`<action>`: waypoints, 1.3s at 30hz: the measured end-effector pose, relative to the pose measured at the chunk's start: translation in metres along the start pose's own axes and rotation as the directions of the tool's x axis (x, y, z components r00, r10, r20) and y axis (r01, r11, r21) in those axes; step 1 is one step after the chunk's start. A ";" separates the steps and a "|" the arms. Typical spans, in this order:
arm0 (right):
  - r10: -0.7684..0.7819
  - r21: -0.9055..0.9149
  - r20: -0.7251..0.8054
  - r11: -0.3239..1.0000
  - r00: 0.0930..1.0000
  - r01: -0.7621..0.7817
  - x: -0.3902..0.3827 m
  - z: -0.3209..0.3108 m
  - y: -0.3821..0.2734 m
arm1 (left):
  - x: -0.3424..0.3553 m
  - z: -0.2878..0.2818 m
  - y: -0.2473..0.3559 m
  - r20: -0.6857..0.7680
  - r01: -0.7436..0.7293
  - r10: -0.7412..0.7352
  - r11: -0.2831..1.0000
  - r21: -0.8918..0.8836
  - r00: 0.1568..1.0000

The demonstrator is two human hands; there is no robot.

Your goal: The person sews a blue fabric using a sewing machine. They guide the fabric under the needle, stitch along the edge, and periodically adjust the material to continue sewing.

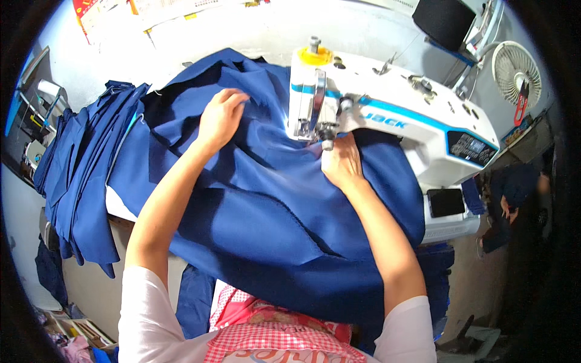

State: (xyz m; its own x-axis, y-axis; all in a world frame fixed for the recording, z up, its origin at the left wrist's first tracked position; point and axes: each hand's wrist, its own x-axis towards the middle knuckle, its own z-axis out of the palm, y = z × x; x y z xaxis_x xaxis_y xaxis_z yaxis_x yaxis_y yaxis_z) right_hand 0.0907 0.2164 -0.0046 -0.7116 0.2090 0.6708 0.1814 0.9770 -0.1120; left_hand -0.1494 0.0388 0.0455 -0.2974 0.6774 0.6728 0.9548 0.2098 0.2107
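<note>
A large piece of dark blue cloth (pixel 260 224) spreads over the sewing table, with a long seam edge running across it. Its upper part passes under the needle end of a white and blue sewing machine (pixel 387 115). My left hand (pixel 223 118) is over the cloth to the left of the needle, fingers curled together; whether they pinch a fold is hidden. Close beside the needle, my right hand (pixel 343 160) lies flat on the cloth, its fingertips partly covered by the machine head.
A pile of folded blue cloth pieces (pixel 85 175) hangs at the table's left end. A yellow thread spool (pixel 315 56) sits on the machine. To the right are a fan (pixel 516 69) with red-handled snips (pixel 521 103) and a small black-topped item (pixel 446 202). Another person (pixel 511 193) is farther right.
</note>
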 end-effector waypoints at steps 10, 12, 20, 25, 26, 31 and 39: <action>-0.024 0.137 0.039 0.990 0.999 0.019 -0.041 -0.043 -0.041 | -0.002 0.040 0.018 0.504 0.004 -0.041 0.997 0.075 0.863; 0.012 0.146 0.055 0.989 0.998 -0.020 -0.038 -0.047 -0.043 | 0.012 0.041 0.013 0.411 0.147 -0.282 0.933 0.330 0.867; 0.223 -0.100 0.130 0.972 0.966 -0.211 -0.015 -0.007 -0.014 | -0.023 0.046 0.035 0.100 0.167 -0.143 0.942 -0.290 0.985; 0.301 -0.181 0.168 0.945 0.939 -0.271 -0.005 0.003 -0.007 | -0.116 -0.052 0.103 0.451 -0.273 0.378 0.920 -0.282 0.808; 0.298 -0.172 0.176 0.948 0.938 -0.269 -0.002 0.004 -0.009 | -0.137 -0.073 0.105 0.499 -0.279 0.351 0.936 -0.216 0.792; 0.281 -0.178 0.102 0.949 0.954 -0.260 -0.002 0.005 -0.009 | -0.241 -0.157 0.049 0.385 0.212 -0.311 0.937 0.279 0.869; 0.391 -0.198 0.193 0.914 0.900 -0.355 0.013 0.018 -0.015 | -0.265 -0.209 0.064 0.189 0.465 -0.564 0.794 0.391 0.804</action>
State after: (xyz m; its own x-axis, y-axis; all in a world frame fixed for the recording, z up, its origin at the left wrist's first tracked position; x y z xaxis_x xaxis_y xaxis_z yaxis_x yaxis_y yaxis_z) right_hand 0.0662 0.2054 -0.0073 -0.7002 0.5784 0.4185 0.5527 0.8102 -0.1951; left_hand -0.0096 -0.2745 0.0286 -0.7775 0.5593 0.2876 0.6201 0.7578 0.2028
